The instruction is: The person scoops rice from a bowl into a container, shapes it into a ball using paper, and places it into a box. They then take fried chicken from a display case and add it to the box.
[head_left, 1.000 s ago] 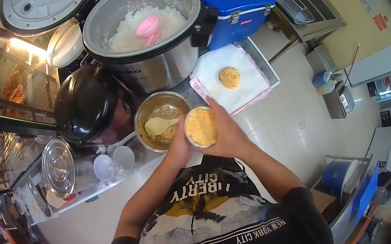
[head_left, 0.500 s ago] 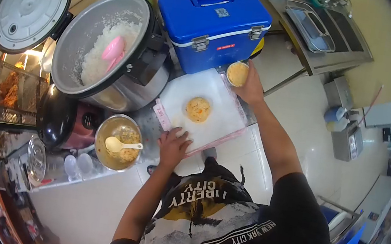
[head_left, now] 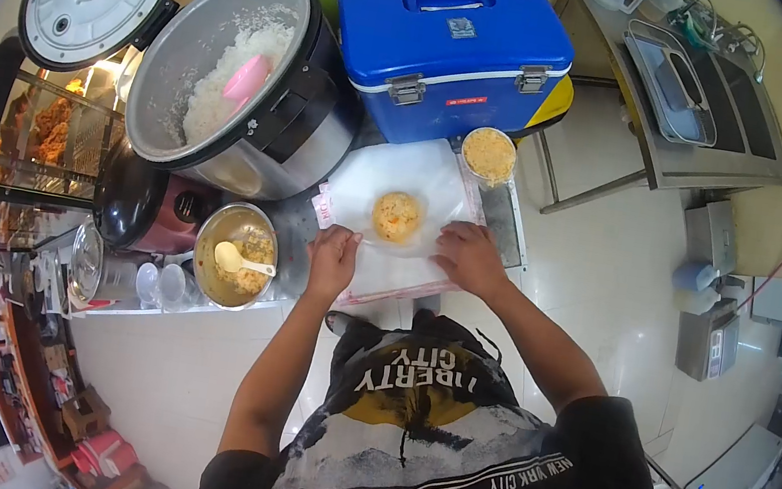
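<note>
A round mound of orange-flecked rice (head_left: 397, 217) lies on a stack of white paper sheets (head_left: 372, 169). The near edge of the top sheet is lifted, with my left hand (head_left: 334, 256) pinching its left corner and my right hand (head_left: 470, 258) gripping its right side. Beyond my right hand, a cup of shredded yellowish food (head_left: 488, 155) stands at the table's right edge. To the left sits a metal bowl (head_left: 230, 293) of seasoned rice with a cream-coloured scoop (head_left: 229, 258) in it.
A large open rice cooker (head_left: 310, 146) with a pink scoop (head_left: 248, 77) stands at back left. The blue cooler box (head_left: 463, 33) is behind the paper. Left are a dark closed cooker (head_left: 129, 205) and a lit food cabinet (head_left: 54, 133). A metal sink counter (head_left: 666, 164) stands at back right.
My right hand has let go of the cup and come down to the paper. My left hand has closed on the sheet, whose near edge has risen. The view has shifted slightly.
</note>
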Motion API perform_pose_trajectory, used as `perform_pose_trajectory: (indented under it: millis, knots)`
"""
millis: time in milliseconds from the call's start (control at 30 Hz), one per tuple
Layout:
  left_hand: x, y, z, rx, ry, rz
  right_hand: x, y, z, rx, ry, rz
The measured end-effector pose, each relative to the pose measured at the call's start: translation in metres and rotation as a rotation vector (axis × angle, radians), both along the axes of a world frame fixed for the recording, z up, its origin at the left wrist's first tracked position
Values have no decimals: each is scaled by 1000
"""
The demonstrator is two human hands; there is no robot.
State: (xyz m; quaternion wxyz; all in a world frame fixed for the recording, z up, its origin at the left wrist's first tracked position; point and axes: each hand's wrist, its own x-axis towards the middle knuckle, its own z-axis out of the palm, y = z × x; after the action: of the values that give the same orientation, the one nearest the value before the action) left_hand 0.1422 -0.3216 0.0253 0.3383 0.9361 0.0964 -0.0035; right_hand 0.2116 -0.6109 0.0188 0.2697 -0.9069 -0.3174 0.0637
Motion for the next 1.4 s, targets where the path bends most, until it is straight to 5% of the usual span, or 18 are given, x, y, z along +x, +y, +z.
perform_pose_trajectory:
  millis: [100, 300, 433, 533, 633, 933, 1000, 1067, 1133, 1233, 1400]
  knots:
    - [-15, -15, 24, 197, -279, -152, 8, -8, -9, 94, 28, -19]
    - [-42, 3, 21, 332, -200, -348, 9, -25, 8, 158, -27, 127]
    - [-80, -3, 36, 52, -87, -331, -3, -44, 35, 216, -8, 241]
    - [-94, 3, 19, -416, 11, -104, 0, -44, 27, 403, 364, 213]
    - [-74, 10, 2, -743, 198, 242, 17, -31, 24, 338, 713, -51]
    - [-26, -16, -29, 114, 90, 321, 39, -5, -18, -109, 468, -225]
    - [-40, -51, 6, 391, -274, 435, 40, 8, 0, -164, 377, -267]
    - [-82, -56, -27, 546, -183, -63, 41, 30, 11, -136, 163, -287]
    - [-81, -75, -1, 601, -221, -381, 65, 54, -15, -45, -137, -22]
    - [-70, -82, 3, 504, -78, -367, 90, 89, -6, -226, -130, 182]
    - [-58, -85, 2, 448, -74, -313, 125, 122, 4, -433, 367, 217]
